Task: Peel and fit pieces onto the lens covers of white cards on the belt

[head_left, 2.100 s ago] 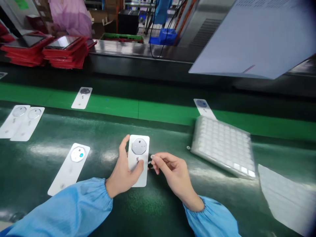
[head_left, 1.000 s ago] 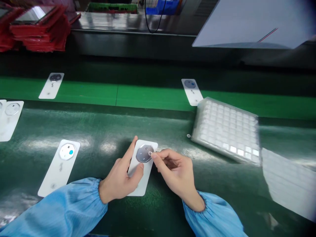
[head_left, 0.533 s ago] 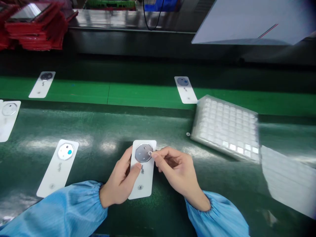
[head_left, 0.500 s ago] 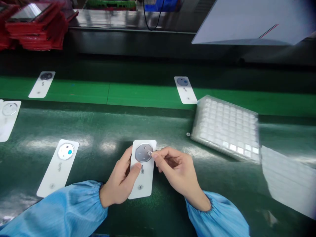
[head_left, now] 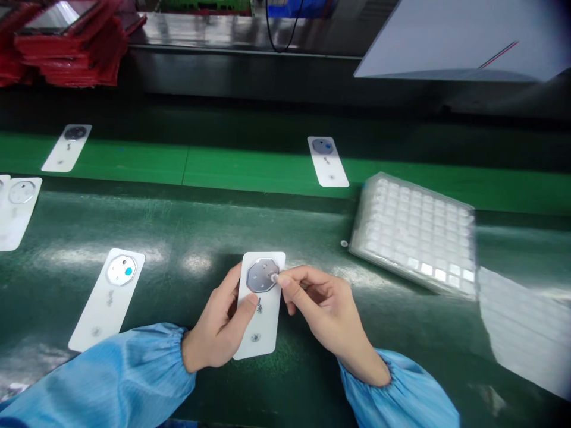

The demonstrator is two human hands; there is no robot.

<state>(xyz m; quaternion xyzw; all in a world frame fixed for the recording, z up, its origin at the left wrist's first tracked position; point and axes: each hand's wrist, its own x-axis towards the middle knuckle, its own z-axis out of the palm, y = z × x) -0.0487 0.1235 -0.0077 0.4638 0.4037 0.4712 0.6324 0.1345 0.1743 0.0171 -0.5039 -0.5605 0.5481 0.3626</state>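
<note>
My left hand grips a white phone back cover by its left edge, thumb resting on its face below the camera plate. The cover lies nearly upright in view, with a grey eight-sided camera plate at its top. Between thumb and forefinger, my right hand pinches a small whitish round piece at the right side of that plate. Whether the piece touches the plate I cannot tell. To the left lies another white back cover, with a blue dot on its plate.
A clear plastic tray with rows of small cells stands at right, a small white ring beside it. White paper lies farther right. Two covers rest on the green belt. Red-wrapped stacks stand at back left.
Both hands keep their hold at the camera plate, with hardly any movement. On the belt, the two covers have shifted slightly left; the view itself has moved a little.
</note>
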